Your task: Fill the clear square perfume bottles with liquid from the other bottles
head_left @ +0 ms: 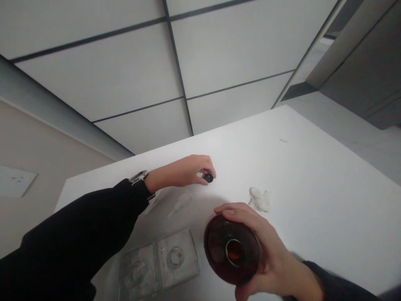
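My right hand (pixel 266 251) is wrapped round a dark red-brown bottle (pixel 230 248), seen from above with its open mouth facing the camera. My left hand (pixel 184 170) reaches out over the white table (pixel 313 188) and pinches a small black cap (pixel 208 178) between its fingertips, just above or on the table top. A wristwatch (pixel 139 177) and a black sleeve cover the left arm. The two hands are apart, the cap a short way beyond the bottle.
A crumpled white wad (pixel 259 198) lies on the table just beyond the bottle. A clear plastic wrapper (pixel 180 203) lies near the left wrist. A grey moulded tray (pixel 159 265) with round recesses sits at the near edge. White wall tiles rise behind.
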`<state>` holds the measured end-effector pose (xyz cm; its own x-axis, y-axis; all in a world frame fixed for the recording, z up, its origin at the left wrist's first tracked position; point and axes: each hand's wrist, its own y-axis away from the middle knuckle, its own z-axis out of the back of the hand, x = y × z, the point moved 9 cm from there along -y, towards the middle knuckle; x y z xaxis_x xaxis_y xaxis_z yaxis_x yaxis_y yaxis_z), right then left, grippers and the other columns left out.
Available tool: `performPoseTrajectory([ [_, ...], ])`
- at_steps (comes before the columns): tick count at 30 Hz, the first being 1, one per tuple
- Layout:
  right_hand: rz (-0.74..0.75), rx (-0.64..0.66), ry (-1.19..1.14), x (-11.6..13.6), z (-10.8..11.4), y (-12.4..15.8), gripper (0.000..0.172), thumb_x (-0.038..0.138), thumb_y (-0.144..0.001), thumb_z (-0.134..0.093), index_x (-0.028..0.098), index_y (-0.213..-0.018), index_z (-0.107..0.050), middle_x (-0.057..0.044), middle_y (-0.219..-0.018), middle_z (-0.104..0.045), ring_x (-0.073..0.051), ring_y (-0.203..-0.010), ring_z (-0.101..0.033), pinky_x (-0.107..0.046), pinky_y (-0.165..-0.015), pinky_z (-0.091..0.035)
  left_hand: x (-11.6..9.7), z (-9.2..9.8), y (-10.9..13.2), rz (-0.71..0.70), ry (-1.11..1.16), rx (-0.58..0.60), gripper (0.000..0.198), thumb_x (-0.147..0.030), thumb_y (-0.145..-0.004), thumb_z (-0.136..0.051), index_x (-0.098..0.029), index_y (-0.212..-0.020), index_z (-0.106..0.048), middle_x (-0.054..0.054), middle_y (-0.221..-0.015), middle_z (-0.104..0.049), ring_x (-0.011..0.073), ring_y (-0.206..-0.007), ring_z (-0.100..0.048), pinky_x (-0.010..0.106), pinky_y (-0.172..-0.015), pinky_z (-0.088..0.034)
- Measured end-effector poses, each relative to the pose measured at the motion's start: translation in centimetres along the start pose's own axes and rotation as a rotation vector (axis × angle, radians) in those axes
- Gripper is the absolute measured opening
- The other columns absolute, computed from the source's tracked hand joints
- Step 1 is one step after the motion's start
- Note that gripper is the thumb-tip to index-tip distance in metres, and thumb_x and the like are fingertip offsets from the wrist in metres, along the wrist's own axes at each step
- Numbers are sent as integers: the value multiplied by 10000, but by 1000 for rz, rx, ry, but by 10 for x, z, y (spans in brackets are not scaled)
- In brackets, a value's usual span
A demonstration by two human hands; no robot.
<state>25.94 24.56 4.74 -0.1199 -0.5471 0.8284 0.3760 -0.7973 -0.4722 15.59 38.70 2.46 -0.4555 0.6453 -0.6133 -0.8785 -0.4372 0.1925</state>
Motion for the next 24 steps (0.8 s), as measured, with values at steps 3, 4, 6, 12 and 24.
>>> performPoseTrajectory([
  [3,5,-8,-23,0,0,0,965,708,-699,-879,343,-1497,-477,-88,-1334,-700,-284,-1182,-703,-383,-1009,-582,0,-1,1,4,-22,-34,274,-100,-841,-777,-166,-1102,-724,78,-1125,-712,212,-1038,-663,328,-955,-493],
  [4,5,-7,-34,0,-1,0,953,702,-701,-881,346,-1492,-484,-89,-1333,-697,-286,-1182,-700,-391,-1012,-581,-1,1,4,13,-28,-52,343,-118,-839,-789,-165,-1167,-701,92,-1182,-704,222,-1074,-657,343,-979,-491],
  [6,0,-4,-58,-2,-1,0,922,691,-710,-880,341,-1475,-502,-97,-1325,-693,-296,-1179,-693,-412,-1010,-581,-6,9,15,50,-41,-106,491,-170,-838,-810,-167,-1298,-639,110,-1256,-683,229,-1100,-650,364,-997,-495],
  [12,51,-14,-98,2,-2,6,804,698,-769,-833,301,-1396,-523,-106,-1247,-665,-302,-1134,-687,-449,-968,-587,-44,32,131,322,13,-387,492,-452,-953,-716,-226,-1375,-600,92,-1293,-683,243,-1096,-660,434,-1008,-539],
  [24,242,117,-19,25,-15,21,832,734,-725,-843,273,-1361,-568,-113,-1181,-705,-295,-1047,-736,-412,-875,-620,-46,-134,267,713,384,-965,874,-399,-797,-812,-244,-1531,-364,170,-1632,-454,347,-1531,-451,567,-1289,-336],
])
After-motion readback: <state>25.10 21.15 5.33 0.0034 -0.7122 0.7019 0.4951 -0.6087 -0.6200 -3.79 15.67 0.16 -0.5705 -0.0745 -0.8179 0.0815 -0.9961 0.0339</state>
